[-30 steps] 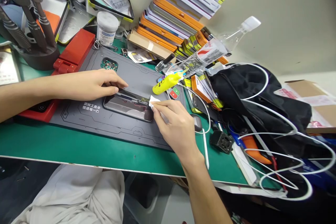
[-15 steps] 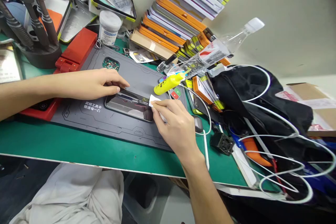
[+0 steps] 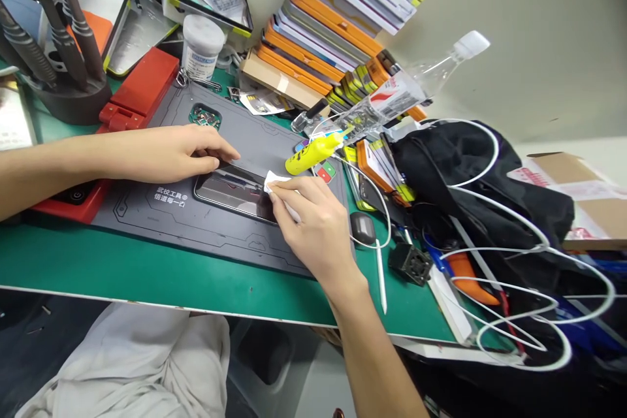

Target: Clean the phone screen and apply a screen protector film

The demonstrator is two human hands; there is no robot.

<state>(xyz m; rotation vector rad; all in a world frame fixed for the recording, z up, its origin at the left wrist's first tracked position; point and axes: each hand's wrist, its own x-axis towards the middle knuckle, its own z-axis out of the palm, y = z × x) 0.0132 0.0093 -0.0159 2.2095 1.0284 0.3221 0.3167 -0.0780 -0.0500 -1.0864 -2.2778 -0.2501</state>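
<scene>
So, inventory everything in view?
Table: 1, green, foreground
Mat: 1, grey, on table
Phone: 1, black, on mat
Wipe: 1, white, phone's right end
Squeeze bottle: 1, yellow, mat's right
Plastic bottle: 1, clear, behind
Jar: 1, white, beyond mat
Boxes: uncounted, mixed colours, at wall
Device: 1, red, mat's left
Bag: 1, black, right
Cables: uncounted, white, right
Small clutter: uncounted, mixed, around
Lap: 1, pale-clothed, below table
Left grip: 1, bare, at phone
Right grip: 1, bare, on wipe

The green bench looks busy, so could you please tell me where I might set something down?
Bare green bench lies along the front strip, bordered by the gray mat, the bench's front edge and the right forearm. A smaller patch is on the mat, just in front of the phone. It is crowded around the black fan and behind the mat.
</scene>
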